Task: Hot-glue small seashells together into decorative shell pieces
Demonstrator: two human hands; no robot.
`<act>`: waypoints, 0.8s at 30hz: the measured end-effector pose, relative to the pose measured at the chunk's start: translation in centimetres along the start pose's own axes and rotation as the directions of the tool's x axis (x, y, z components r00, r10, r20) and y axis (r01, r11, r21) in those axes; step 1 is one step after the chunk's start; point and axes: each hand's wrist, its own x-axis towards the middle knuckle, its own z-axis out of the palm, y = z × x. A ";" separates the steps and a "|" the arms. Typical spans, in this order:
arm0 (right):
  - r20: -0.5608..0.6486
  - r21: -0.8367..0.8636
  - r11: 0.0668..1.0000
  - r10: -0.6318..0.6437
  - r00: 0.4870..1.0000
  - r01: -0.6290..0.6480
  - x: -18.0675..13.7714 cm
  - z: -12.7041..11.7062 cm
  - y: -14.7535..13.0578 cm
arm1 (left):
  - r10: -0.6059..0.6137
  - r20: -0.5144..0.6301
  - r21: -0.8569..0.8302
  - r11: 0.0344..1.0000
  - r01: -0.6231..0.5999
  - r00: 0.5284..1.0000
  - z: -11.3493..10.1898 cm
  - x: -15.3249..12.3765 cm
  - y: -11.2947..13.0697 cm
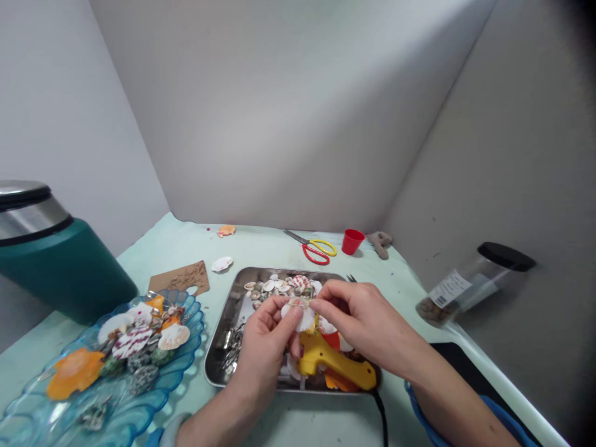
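My left hand is closed on a white scallop shell, gripping it between thumb and fingers above a metal tray. At the shell's upper edge, the closed fingertips of my right hand pinch something thin and small that I cannot make out. A yellow glue gun lies in the tray just below my hands, its black cord running over the front rim. Around it in the tray are small shells, orange and red-and-white shells, and a pile of small metal clips, partly hidden by my left hand.
On the left, a blue scalloped dish holds shells and stones beside a green bottle. Behind the tray lie a brown card, a white shell, scissors and a red cup. A black-lidded jar is at right.
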 end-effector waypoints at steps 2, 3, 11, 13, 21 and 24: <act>0.001 -0.006 1.000 -0.017 1.000 0.017 0.0 -0.1 0.0 | 0.011 0.004 -0.004 1.000 -0.011 1.000 0.0 -0.1 0.0; -0.003 -0.011 1.000 -0.023 1.000 0.023 0.0 -0.1 0.0 | 0.014 0.006 -0.005 1.000 -0.014 1.000 0.1 -0.1 0.1; -0.031 -0.038 0.999 -0.030 0.999 0.029 0.1 0.0 -0.1 | -0.009 0.029 0.007 1.000 0.009 1.000 0.0 -0.1 0.0; -0.029 -0.037 0.999 -0.026 0.999 0.024 0.1 0.0 -0.2 | -0.011 0.026 0.005 1.000 0.011 1.000 0.0 -0.2 0.1; -0.038 -0.047 0.999 -0.007 0.999 0.006 0.0 0.4 -0.2 | -0.007 0.021 -0.005 1.000 0.007 1.000 0.0 0.0 0.0; -0.037 -0.045 0.999 -0.005 0.999 0.004 0.1 0.4 -0.2 | -0.004 0.021 -0.004 1.000 0.004 1.000 -0.1 -0.1 0.0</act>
